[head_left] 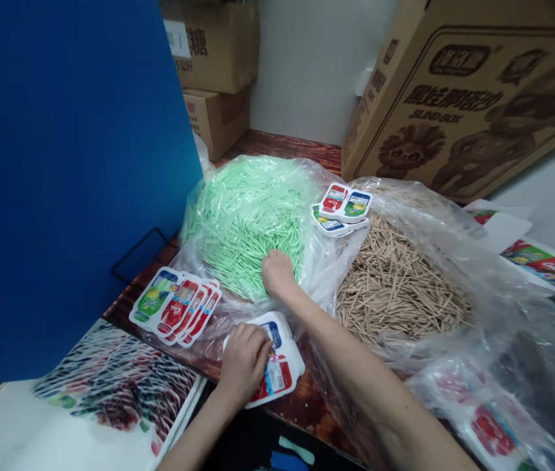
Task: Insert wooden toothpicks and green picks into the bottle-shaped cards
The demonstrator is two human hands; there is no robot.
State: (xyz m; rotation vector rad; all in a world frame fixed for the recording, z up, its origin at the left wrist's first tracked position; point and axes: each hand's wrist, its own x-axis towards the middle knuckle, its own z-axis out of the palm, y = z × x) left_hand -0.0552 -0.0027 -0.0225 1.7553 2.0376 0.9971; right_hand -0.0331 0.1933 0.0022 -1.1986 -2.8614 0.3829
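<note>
My right hand is closed at the near side of a heap of thin green sticks in a clear plastic bag. Its fingertips are down among the sticks and partly hidden. Curled over a white-edged printed card at the table's front edge is my left hand, its fingers on the card's left part. The card has red and blue soda-can pictures and seems to lie on others like it. To its left, several bottle-and-can packs with sticks showing through their windows lie fanned out.
A second plastic bag holds brown sticks. More printed packs rest between the bags, and bagged packs lie at lower right. A blue panel stands left. Cartons are behind. A light-green strip lies below the table edge.
</note>
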